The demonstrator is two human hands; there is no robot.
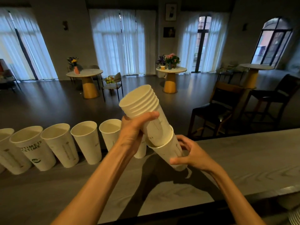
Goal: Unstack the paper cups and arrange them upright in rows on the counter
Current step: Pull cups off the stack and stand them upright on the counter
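Gripping the stack (146,114) left-handed (134,132), your right hand (190,153) pulls its bottom cup (170,151); one row (53,143) stands lower left, several cups remain.

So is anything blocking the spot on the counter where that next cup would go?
Nothing visible does. The right hand grips the outer cup, partly drawn off the stack held by the left hand. The counter right of the row of cups looks bare, though the hands hide the row's end.
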